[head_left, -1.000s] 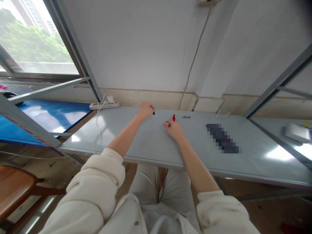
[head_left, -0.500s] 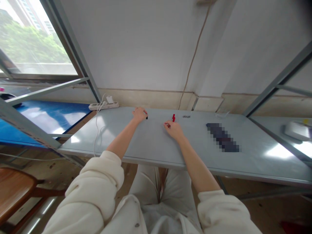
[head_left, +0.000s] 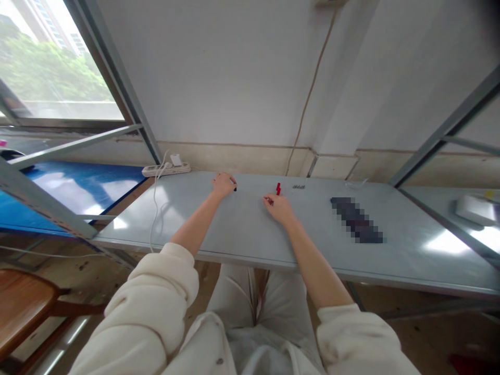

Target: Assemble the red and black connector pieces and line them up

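Note:
Over the far left part of the grey table [head_left: 242,234], my left hand [head_left: 223,185] is closed, its fingertips on a small black piece [head_left: 235,188]. The kind of that piece is too small to tell. My right hand [head_left: 279,208] rests on the table farther right, thumb and fingers pinched together. Something small and dark shows at its fingertips, mostly hidden by the fingers. Just behind this hand a slim red object [head_left: 278,187], like a marker or a tool handle, sticks out; I cannot tell whether the hand touches it.
Several small dark pieces [head_left: 299,186] lie in a row right of the red object. A pixelated dark flat item [head_left: 357,221] lies on the right. A white power strip [head_left: 166,169] with a cable sits at the back left corner. Metal posts frame both ends; a wooden chair [head_left: 27,307] stands lower left.

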Motion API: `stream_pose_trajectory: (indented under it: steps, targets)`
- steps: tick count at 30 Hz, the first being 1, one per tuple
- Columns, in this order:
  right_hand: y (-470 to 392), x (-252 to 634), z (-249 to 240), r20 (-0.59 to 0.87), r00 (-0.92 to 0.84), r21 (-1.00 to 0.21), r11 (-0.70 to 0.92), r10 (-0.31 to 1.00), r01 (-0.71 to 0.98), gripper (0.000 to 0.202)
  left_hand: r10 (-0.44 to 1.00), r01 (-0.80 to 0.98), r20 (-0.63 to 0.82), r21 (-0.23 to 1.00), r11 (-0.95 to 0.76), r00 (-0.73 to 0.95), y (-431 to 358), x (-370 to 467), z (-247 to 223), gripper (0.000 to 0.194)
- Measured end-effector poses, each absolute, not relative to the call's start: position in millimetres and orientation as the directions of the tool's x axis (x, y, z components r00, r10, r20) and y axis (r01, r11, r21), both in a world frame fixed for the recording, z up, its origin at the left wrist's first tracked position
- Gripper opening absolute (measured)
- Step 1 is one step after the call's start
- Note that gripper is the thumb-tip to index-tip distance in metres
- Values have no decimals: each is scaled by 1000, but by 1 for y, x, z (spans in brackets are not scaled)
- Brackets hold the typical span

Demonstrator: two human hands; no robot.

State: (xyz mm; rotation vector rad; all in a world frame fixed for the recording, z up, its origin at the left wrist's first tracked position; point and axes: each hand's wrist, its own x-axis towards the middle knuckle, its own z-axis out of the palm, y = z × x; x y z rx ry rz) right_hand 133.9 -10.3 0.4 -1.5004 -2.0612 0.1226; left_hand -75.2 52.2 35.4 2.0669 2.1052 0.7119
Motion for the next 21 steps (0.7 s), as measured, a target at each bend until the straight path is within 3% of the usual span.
stream_pose_trajectory:
  steps: [8,11,15,18,21]
  targets:
    - [-12,141,8,511,39,-430,216,858,877,30,955,904,285,424,-53,-78,52,-76,33,21]
    - [-11,150,13,472,173,-464,76,865,883,29,916,897,400,416,-150,-32,44,-67,39,28]
    - [-9,163,13,290,274,-436,-129,917,890,27,793,846,582,318,-427,181,26,-38,41,26]
    - [-9,168,10,143,273,-361,-207,951,909,29,710,752,567,224,-620,417,13,-12,33,26]
    - [-11,167,9,112,254,-297,-211,961,931,31,648,686,512,146,-713,564,6,10,18,34]
